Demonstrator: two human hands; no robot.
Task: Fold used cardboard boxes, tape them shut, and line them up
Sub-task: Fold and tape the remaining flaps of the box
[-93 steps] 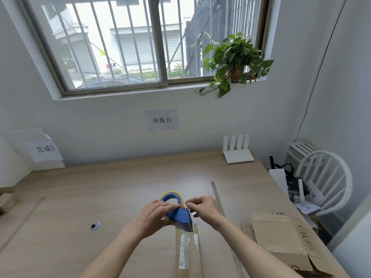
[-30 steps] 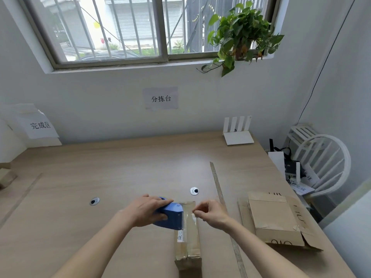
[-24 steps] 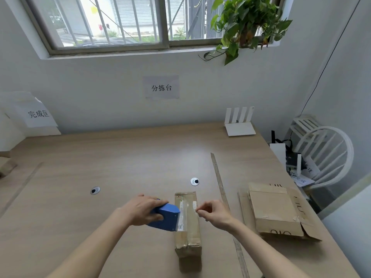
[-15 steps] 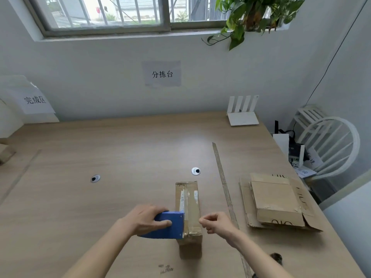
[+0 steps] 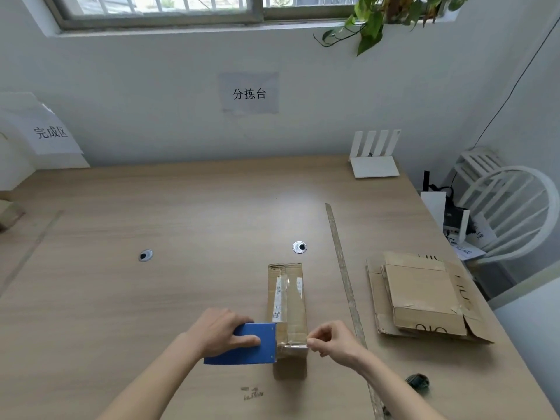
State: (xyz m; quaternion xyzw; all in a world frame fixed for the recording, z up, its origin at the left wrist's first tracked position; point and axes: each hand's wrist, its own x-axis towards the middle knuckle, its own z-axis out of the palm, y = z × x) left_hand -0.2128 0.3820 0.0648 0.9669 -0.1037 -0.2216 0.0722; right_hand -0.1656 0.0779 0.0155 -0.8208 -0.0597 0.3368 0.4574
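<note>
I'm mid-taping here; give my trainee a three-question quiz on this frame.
1. True or false: the left hand grips the blue tape dispenser.
2. Multiple choice: the right hand pinches A) the ruler, B) the tape end at the box's near edge, C) a flattened carton.
3. Fill in: the flattened cartons lie to the ____ of the long strip on the table.

Key: 1 true; 2 B, at the narrow box; 3 right.
</note>
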